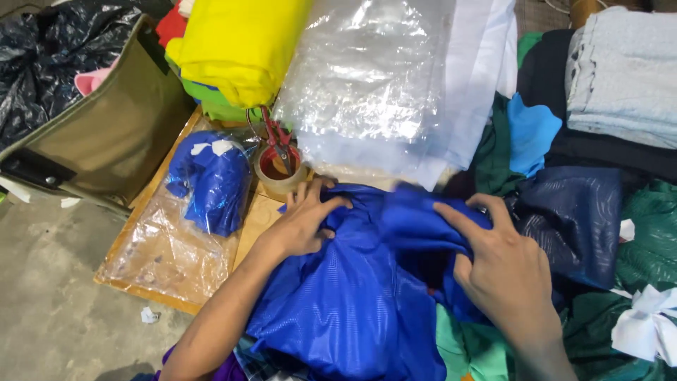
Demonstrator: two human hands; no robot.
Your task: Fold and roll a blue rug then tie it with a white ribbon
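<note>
Your left hand [305,224] lies flat, fingers spread, pressing the blue mesh garment [352,296] that sits at six o'clock in front of you; your right hand [509,271] is closed on a bunched fold of it at four o'clock. Keep the left palm pinning the cloth while the right draws the fold taut, so the slippery fabric does not creep. At eleven o'clock of the left hand, a tape roll [281,173] with red-handled scissors [276,141] stands just beside your fingertips. A bagged blue garment [211,180] rests at nine o'clock, clear plastic bags [367,77] at twelve, dark green cloth [652,233] crowding three.
</note>
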